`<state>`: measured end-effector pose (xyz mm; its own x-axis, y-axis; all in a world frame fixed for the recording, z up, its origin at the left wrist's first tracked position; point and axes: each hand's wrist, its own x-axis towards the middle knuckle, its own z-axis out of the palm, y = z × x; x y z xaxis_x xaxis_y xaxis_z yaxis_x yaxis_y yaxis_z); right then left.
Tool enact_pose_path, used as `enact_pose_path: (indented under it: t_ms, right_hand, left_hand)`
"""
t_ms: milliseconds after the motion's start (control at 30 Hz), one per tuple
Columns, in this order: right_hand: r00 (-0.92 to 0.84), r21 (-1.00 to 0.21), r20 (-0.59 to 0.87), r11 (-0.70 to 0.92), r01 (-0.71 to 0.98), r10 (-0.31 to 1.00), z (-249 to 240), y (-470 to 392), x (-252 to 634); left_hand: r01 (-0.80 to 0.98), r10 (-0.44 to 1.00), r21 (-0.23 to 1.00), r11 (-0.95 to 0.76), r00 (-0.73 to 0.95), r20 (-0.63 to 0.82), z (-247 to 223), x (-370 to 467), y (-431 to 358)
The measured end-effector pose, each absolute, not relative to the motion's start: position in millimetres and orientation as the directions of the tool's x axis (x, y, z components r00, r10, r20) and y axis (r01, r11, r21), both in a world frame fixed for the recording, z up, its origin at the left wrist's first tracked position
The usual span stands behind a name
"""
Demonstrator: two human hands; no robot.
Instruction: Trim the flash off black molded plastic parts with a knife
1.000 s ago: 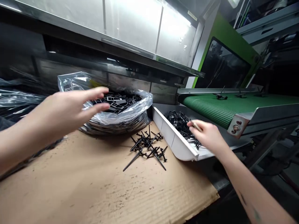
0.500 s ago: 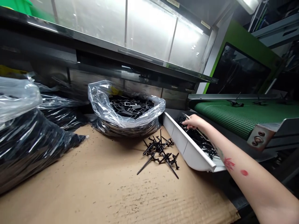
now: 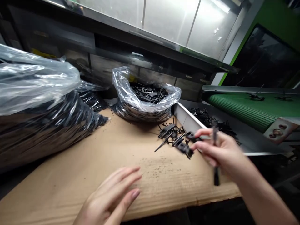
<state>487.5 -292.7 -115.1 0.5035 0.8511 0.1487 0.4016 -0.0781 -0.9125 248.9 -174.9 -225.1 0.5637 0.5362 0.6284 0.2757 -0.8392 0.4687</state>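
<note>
My right hand point(image 3: 220, 150) pinches a black moulded plastic part point(image 3: 184, 148) over the right side of the cardboard. The part is blurred, with a branch reaching toward my fingertips. A dark narrow stick-like piece point(image 3: 216, 178) shows upright at the same hand; whether it belongs to the part or is a separate tool, I cannot tell. Just behind the held part lies a pile of black plastic sprues point(image 3: 167, 131) with long thin rods. My left hand point(image 3: 112, 193) hovers low over the cardboard point(image 3: 77, 175), its fingers stretched out and holding nothing.
An open clear bag point(image 3: 145, 114) of small black frames stands at the back. A bigger bag point(image 3: 42, 103) fills the left. On the right, a white-walled tray point(image 3: 187, 117) holds black sprues point(image 3: 203, 117), beside a green conveyor belt point(image 3: 236, 104) carrying black pieces.
My right hand has come back from the tray to above the cardboard, now with a black plastic part. My left hand has entered at the bottom. The view has shifted.
</note>
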Motion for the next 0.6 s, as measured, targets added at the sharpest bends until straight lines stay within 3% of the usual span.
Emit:
enact_pose_path:
  t_ms: [133, 300, 467, 600]
  right_hand:
    - [0.253, -0.924, -0.097, -0.181, 0.335, 0.963, -163, -260, 447]
    - [0.195, -0.833, -0.148, -0.229, 0.503, 0.97, -161, -249, 445]
    - [0.234, -0.72, -0.005, -0.166, 0.674, 0.972, -143, -245, 445]
    - [0.08, -0.651, 0.161, 0.045, 0.758, 0.984, -153, -236, 425]
  left_hand:
    - [0.413, 0.567, 0.389, -0.823, 0.578, 0.587, -222, 246, -174]
    - [0.487, 0.582, 0.32, -0.812, 0.651, 0.487, -233, 243, -175]
    - [0.49, 0.599, 0.344, -0.801, 0.655, 0.462, -231, 247, -174]
    - [0.491, 0.602, 0.349, -0.798, 0.625, 0.498, -228, 251, -176]
